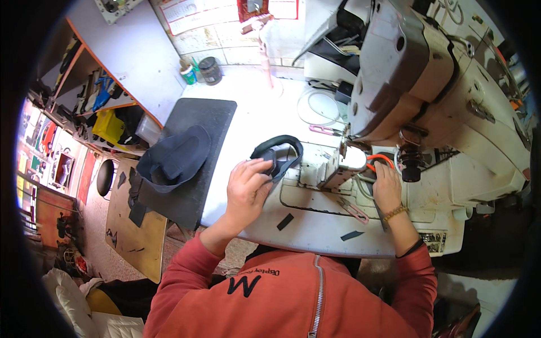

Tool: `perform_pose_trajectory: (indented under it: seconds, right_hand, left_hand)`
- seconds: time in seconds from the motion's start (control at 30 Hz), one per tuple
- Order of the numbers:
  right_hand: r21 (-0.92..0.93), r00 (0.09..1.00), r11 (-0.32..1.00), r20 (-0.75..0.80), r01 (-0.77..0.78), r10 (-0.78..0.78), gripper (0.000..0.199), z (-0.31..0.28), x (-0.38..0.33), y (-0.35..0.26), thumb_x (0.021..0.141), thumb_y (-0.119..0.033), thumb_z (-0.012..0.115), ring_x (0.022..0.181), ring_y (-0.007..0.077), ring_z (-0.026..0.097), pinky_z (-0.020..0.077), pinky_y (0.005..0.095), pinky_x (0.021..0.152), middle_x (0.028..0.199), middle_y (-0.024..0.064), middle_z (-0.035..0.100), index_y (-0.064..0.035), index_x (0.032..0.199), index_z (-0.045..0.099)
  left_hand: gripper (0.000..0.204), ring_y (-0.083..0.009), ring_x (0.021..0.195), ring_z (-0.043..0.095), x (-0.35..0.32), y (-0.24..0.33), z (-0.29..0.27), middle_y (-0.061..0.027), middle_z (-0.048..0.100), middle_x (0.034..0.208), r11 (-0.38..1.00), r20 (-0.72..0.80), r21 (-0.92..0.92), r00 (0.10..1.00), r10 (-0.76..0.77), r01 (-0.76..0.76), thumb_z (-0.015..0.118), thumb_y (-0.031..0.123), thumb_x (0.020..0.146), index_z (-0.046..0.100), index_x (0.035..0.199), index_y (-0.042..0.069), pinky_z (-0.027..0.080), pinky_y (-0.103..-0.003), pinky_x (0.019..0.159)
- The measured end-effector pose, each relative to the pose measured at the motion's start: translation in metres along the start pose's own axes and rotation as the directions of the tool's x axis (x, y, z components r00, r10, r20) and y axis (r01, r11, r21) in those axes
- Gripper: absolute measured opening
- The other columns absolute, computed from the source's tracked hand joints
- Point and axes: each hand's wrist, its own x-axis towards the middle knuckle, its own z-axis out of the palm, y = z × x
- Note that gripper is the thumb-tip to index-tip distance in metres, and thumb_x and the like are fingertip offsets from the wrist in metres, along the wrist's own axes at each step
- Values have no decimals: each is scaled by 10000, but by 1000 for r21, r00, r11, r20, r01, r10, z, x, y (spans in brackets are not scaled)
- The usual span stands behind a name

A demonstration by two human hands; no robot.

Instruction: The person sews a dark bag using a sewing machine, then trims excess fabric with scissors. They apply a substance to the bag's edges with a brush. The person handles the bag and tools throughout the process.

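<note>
A dark fabric loop (293, 147), shaped like a curved band with a folded inner part, lies on the white machine bed left of the sewing head. My left hand (248, 183) grips its near left edge, fingers on top and thumb underneath. Right of the needle area, my right hand (386, 188) has its fingers curled at an orange loop-shaped handle (378, 158); the rest of that tool is mostly hidden. Pink-handled thread snips (355, 211) lie between my hands, nearer the front. Two dark scraps, one left (285, 221) and one right (352, 235), rest near the table's front edge.
The big sewing machine head (394, 73) overhangs the right side. Left on a black mat (217, 121) sits a dark round fabric piece (174, 158). Other pink snips (324, 130), a white cable coil (316, 107) and a dark jar (210, 71) stand farther back.
</note>
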Motion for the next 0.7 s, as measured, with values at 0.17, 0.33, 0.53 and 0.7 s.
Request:
perform_pose_trajectory:
  seconds: [0.17,0.33,0.53,0.7]
  right_hand:
    - [111,982,994,188,-9,-13,540,3,10,-4,685,78,536,1000,340,527,439,414,883,1047,154,561,-12,1216,497]
    - [74,979,997,204,-37,21,607,-10,-2,-10,660,61,589,979,341,540,464,418,838,1034,143,551,-68,1244,486]
    - [121,920,944,293,-307,262,706,-68,-46,-13,730,-14,683,810,372,602,512,412,731,996,145,615,-189,1365,429]
    - [647,951,703,127,-296,283,705,-121,-70,-57,718,-2,722,705,223,597,504,304,679,1004,80,629,-136,1356,454]
  left_hand:
    - [104,-92,926,564,26,13,-51,-97,651,1070,336,522,-713,786,-331,615,572,71,892,580,949,-15,438,-253,827]
    - [121,-68,831,553,28,19,-45,-11,616,929,-100,782,-621,608,-137,777,573,81,927,556,1032,24,436,-221,758]
    - [127,-81,815,584,10,22,-22,-24,623,913,-200,846,-524,534,-6,828,585,88,928,554,1029,17,457,-227,755]
    - [160,-80,860,583,5,31,8,-31,637,930,-68,875,-473,478,82,878,588,93,934,576,1054,-12,464,-230,785]
